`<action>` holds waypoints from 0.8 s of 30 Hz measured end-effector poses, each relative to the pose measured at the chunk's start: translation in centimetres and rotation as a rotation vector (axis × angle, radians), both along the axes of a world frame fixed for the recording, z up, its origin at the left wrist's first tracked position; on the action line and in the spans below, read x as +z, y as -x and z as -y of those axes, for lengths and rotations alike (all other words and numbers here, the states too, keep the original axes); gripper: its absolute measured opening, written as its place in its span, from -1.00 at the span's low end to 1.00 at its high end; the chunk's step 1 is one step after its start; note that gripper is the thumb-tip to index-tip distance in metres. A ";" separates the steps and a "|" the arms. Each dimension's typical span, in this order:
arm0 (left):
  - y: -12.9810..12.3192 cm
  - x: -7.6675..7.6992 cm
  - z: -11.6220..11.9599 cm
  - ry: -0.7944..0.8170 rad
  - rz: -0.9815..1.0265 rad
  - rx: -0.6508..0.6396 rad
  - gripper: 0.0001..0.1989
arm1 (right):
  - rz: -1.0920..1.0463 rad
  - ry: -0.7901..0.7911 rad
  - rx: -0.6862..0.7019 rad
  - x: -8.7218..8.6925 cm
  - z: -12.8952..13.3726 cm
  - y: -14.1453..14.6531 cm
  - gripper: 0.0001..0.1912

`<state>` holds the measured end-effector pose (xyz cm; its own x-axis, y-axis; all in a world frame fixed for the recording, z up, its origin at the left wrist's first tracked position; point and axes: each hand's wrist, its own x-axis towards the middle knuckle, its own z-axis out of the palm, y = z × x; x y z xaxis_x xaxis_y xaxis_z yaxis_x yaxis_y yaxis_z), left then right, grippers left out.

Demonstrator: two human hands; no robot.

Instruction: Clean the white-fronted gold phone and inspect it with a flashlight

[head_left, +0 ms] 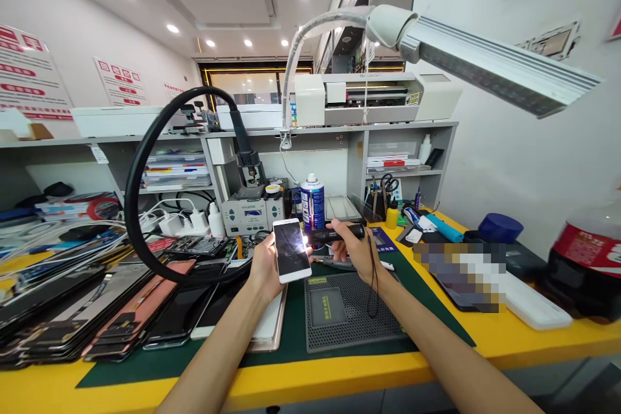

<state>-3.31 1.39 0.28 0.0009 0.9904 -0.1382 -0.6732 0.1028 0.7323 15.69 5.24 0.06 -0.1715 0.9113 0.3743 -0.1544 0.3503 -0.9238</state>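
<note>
My left hand (265, 266) is closed around the edge of a white smartphone (292, 252), its dark screen turned up toward me. In my right hand (356, 251) is a black flashlight (334, 234), gripped along its body, with a wrist strap (373, 278) dangling from it. The flashlight's lit end is right beside the phone's right edge, and a bright glare shows on the screen there. Below my right hand lies a dark grey perforated work mat (356, 330). Behind the phone stands a blue spray can (312, 204).
Rows of phones and screen parts (121, 310) cover the bench's left side. A black hose (130, 207) loops from the grey soldering station (252, 212). Overhead hangs a lamp (485, 55). A large cola bottle (589, 259) and a white phone-like slab (538, 304) are at the right.
</note>
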 end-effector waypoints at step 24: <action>0.3 0.0 -0.3 -0.071 0.071 0.089 -0.69 | 0.017 -0.008 -0.014 -0.4 0.0 0.2 -0.56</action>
<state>-3.66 1.71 0.23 -0.0802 0.9943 -0.0703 -0.7278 -0.0103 0.6857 15.49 5.21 -0.29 -0.1649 0.9106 0.3790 -0.1332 0.3602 -0.9233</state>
